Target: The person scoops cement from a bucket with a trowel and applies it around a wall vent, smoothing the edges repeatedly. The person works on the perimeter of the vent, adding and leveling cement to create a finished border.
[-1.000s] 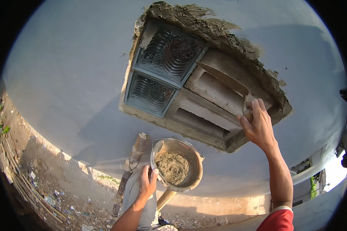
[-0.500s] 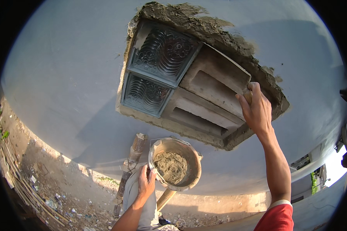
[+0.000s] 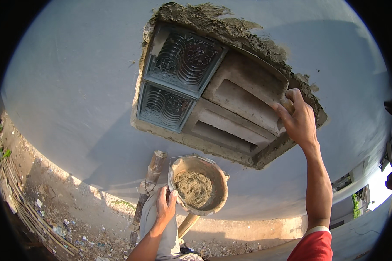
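Observation:
My right hand point(image 3: 301, 118) is closed around the wooden handle of a trowel point(image 3: 288, 105). The trowel's blade lies along the upper edge of the opening, against the wet mortar point(image 3: 231, 29) there. Below the blade are concrete vent blocks point(image 3: 235, 120) with long slots. My left hand point(image 3: 165, 207) grips the near left rim of a round bucket point(image 3: 222, 198), fingers partly hidden behind it. Grey-brown mortar point(image 3: 193, 189) fills the bucket's lower part.
Two patterned glass blocks point(image 3: 185, 61) fill the opening's left side in the grey wall point(image 3: 82, 78). Bamboo poles point(image 3: 154, 167) stand below beside the bucket. Bamboo strips point(image 3: 26, 202) and litter lie on the ground point(image 3: 96, 217) far beneath.
My right hand and the trowel have slid a little to the right along the opening's upper edge. My left hand and the bucket have stayed in place.

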The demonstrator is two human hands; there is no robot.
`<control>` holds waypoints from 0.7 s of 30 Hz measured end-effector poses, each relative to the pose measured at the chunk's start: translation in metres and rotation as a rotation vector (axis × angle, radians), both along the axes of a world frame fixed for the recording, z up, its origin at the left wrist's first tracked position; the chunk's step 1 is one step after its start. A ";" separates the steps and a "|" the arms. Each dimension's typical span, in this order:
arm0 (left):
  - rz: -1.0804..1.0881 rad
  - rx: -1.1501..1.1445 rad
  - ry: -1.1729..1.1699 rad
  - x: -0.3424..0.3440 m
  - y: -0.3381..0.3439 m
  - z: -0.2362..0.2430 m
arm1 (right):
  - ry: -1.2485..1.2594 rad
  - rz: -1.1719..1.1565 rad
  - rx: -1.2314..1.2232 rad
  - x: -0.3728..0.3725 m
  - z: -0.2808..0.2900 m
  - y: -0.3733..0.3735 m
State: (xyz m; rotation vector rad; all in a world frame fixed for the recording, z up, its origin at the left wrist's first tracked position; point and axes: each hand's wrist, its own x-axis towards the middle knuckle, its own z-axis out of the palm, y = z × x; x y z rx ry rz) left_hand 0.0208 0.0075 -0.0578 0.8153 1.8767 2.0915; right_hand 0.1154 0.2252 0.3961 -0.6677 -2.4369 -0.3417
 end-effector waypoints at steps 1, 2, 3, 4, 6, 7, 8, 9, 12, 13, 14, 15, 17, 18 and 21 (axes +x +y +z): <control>-0.004 0.004 -0.005 -0.001 0.000 -0.002 | 0.002 -0.005 0.002 0.002 0.000 0.001; -0.011 0.001 -0.011 -0.001 0.001 -0.003 | 0.003 -0.014 -0.003 0.005 0.000 0.003; -0.014 0.007 -0.019 -0.001 0.002 -0.005 | 0.007 -0.028 -0.003 0.007 0.001 0.005; -0.017 0.013 -0.027 -0.001 0.003 -0.006 | 0.011 -0.025 -0.013 0.010 0.001 0.006; 0.008 0.033 -0.008 0.000 0.005 -0.008 | 0.027 -0.029 -0.015 0.015 0.000 0.009; 0.019 0.043 0.002 0.000 0.005 -0.008 | 0.030 -0.037 -0.017 0.018 0.000 0.010; 0.014 0.042 -0.014 0.001 0.005 -0.008 | 0.032 -0.042 -0.012 0.020 -0.001 0.010; 0.008 0.040 -0.027 0.001 0.004 -0.007 | 0.038 -0.055 -0.009 0.023 -0.002 0.010; -0.011 0.008 -0.016 0.000 0.001 -0.005 | 0.054 -0.074 -0.049 0.036 -0.004 0.005; -0.009 0.010 -0.006 -0.001 0.001 -0.005 | 0.064 -0.078 -0.052 0.041 -0.006 0.003; 0.014 -0.006 0.032 -0.001 0.001 -0.004 | 0.074 -0.082 -0.056 0.045 -0.009 0.001; 0.044 -0.006 0.068 -0.001 0.001 -0.004 | 0.092 -0.098 -0.071 0.048 -0.011 0.001; 0.037 -0.008 0.059 -0.001 0.002 -0.005 | 0.080 -0.039 -0.043 0.048 -0.016 0.003; 0.001 -0.011 0.014 -0.001 0.002 -0.006 | 0.073 -0.025 -0.044 0.048 -0.019 0.004; -0.025 -0.024 -0.008 -0.002 0.001 -0.008 | 0.077 0.036 -0.035 0.041 -0.026 0.006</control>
